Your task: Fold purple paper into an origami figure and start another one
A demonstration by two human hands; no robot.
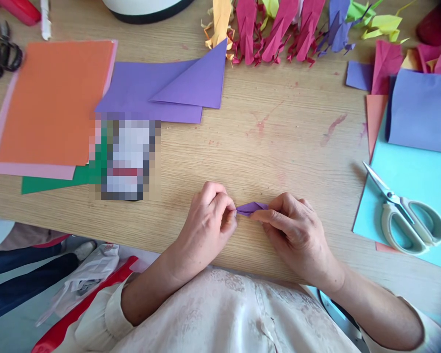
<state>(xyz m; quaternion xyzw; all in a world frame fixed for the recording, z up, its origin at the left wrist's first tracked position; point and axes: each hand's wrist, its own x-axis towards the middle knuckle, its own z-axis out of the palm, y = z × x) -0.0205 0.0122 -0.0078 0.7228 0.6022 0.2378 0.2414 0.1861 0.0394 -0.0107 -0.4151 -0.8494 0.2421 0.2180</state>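
A small, narrow piece of folded purple paper [250, 208] is stretched between my two hands, just above the front part of the wooden table. My left hand [209, 225] pinches its left tip between thumb and forefinger. At the other end, my right hand [296, 233] grips the paper with thumb and fingers, which cover its right part. Farther back lie larger sheets of purple paper [139, 88], the top one folded into a point at its right.
Orange paper [55, 103] lies left over pink and green sheets, beside a blurred-out object [128, 162]. White-handled scissors [404, 215] rest on turquoise paper [371, 196] at right. Black scissors [2, 51] lie far left. Several folded paper figures [279, 32] line the back.
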